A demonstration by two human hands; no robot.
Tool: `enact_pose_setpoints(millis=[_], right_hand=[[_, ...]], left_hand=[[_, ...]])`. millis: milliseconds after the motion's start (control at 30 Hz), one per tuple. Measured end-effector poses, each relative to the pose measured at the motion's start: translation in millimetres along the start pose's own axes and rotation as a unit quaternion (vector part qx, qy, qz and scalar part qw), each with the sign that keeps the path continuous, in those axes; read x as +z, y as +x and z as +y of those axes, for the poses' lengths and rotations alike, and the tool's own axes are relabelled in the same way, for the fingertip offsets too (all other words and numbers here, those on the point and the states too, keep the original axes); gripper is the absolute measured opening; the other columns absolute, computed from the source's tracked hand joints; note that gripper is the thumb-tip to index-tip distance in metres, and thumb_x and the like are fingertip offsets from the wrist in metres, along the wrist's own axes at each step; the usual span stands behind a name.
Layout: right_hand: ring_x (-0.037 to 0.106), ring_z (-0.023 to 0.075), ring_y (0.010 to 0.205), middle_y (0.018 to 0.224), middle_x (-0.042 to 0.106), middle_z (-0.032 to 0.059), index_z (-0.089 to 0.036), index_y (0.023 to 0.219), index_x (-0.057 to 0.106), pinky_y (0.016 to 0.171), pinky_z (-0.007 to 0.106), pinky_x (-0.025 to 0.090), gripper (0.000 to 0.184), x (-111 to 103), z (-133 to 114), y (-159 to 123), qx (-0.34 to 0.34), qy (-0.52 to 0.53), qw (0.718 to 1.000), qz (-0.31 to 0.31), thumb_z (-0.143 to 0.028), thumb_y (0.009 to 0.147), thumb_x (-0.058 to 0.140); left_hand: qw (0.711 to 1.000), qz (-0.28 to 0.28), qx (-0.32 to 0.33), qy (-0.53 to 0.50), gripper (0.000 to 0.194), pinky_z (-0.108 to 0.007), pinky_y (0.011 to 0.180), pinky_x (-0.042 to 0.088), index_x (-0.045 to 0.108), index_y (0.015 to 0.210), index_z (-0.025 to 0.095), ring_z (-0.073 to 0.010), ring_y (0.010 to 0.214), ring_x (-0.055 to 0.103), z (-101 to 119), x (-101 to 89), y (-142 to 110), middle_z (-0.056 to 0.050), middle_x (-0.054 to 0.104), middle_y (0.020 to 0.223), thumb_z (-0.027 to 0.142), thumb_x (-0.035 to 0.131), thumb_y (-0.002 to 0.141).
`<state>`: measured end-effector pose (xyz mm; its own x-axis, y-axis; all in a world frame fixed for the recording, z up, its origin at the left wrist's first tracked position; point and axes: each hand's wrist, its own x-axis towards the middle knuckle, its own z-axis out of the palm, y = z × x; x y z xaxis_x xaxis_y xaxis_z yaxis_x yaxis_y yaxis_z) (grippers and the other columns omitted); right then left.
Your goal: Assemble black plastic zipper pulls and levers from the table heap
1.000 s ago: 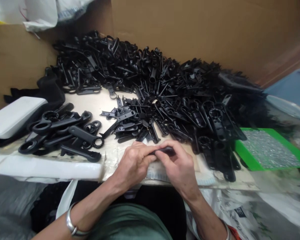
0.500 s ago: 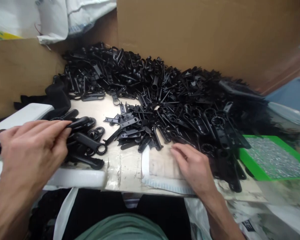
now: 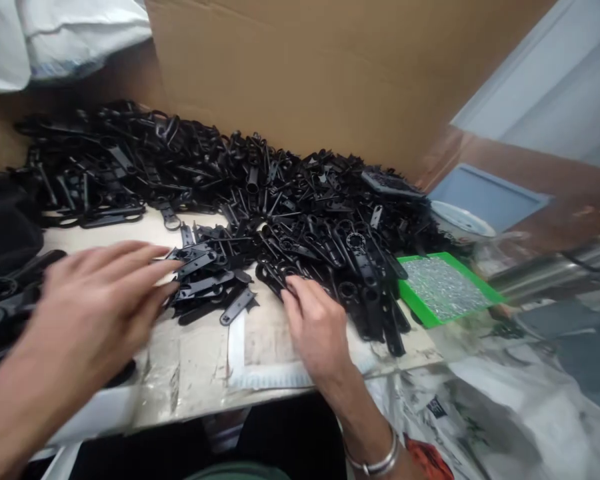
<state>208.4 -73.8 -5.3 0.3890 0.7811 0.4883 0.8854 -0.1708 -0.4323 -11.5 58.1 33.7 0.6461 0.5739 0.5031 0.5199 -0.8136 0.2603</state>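
A big heap of black plastic handle parts (image 3: pixel 260 193) covers the back of the table. My left hand (image 3: pixel 95 313) hovers open with fingers stretched toward a small cluster of flat black parts (image 3: pixel 205 283); it is blurred by motion. My right hand (image 3: pixel 315 327) rests on the table with its fingertips on a black ringed part (image 3: pixel 275 275) at the heap's near edge. Whether those fingers grip the part I cannot make out. A finished pile of black handles (image 3: pixel 3 293) lies at the far left, partly behind my left arm.
A green tray (image 3: pixel 447 288) of small shiny metal bits stands right of the heap. Cardboard walls (image 3: pixel 300 73) close the back. White bags (image 3: pixel 55 33) sit at top left, a plastic sheet (image 3: pixel 480 413) hangs off the front right edge, and a blue lid (image 3: pixel 485 197) lies beyond.
The camera has swung right. My left hand left the pile of handles at the left and moved toward the middle cluster. My right hand slid forward onto the heap's edge.
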Motion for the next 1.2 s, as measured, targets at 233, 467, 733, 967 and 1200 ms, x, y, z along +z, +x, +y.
enact_pose_setpoints(millis=[233, 467, 733, 967, 1200], right_hand=[[0.063, 0.0161, 0.061, 0.078, 0.069, 0.0032, -0.018, 0.1, 0.07, 0.048, 0.022, 0.051, 0.023, -15.1, 22.9, -35.0, 0.269, 0.354, 0.896, 0.008, -0.034, 0.085, 0.066], [0.066, 0.0159, 0.082, 0.089, 0.071, -0.0001, -0.024, 0.089, 0.074, 0.074, 0.023, 0.051, 0.013, -25.9, 7.7, -38.5, 0.069, 0.356, 0.918, -0.163, -0.019, 0.087, 0.062], [0.063, 0.0161, 0.064, 0.075, 0.068, -0.0001, -0.02, 0.092, 0.07, 0.065, 0.027, 0.049, 0.014, -5.1, -3.2, 4.4, 0.047, 0.197, 0.967, -0.155, -0.023, 0.094, 0.056], [0.055, 0.0248, 0.106, 0.115, 0.061, 0.0061, -0.022, 0.101, 0.065, 0.077, 0.032, 0.049, 0.023, 14.1, -22.6, 21.7, -0.265, -0.061, 0.926, -0.262, -0.007, 0.091, 0.051], [0.057, 0.0262, 0.095, 0.105, 0.064, 0.0063, -0.022, 0.1, 0.068, 0.069, 0.036, 0.051, 0.029, 31.3, 13.3, 31.4, -0.316, 0.022, 0.936, -0.153, -0.02, 0.095, 0.04]], left_hand=[[0.982, -0.167, -0.035, -0.076, 0.028, -0.034, 0.081, 0.049, 0.07, 0.097, 0.019, -0.0241, 0.088, 0.066, 81.9, 41.3, 26.8, -0.009, 0.071, 0.097, 0.024, 0.043, 0.093], [0.789, -0.152, -0.335, -0.493, 0.057, -0.025, 0.054, 0.051, 0.045, 0.134, 0.018, -0.0158, 0.065, 0.063, 88.1, 35.3, -16.2, -0.009, 0.068, 0.102, 0.049, 0.053, 0.087], [0.652, -0.233, -0.376, -0.615, 0.039, -0.022, 0.054, 0.041, 0.063, 0.116, 0.012, -0.0117, 0.058, 0.053, 78.3, 22.0, -45.2, -0.004, 0.062, 0.068, 0.04, 0.057, 0.088], [0.542, -0.095, -0.41, -0.727, 0.033, -0.023, 0.069, 0.038, 0.064, 0.118, 0.014, -0.0127, 0.077, 0.058, 74.9, 13.6, -49.9, -0.01, 0.065, 0.098, 0.023, 0.059, 0.086], [0.505, -0.044, -0.408, -0.76, 0.028, -0.027, 0.074, 0.039, 0.067, 0.109, 0.006, -0.0165, 0.085, 0.061, 71.3, 16.0, -47.2, -0.017, 0.066, 0.106, 0.007, 0.053, 0.084]])
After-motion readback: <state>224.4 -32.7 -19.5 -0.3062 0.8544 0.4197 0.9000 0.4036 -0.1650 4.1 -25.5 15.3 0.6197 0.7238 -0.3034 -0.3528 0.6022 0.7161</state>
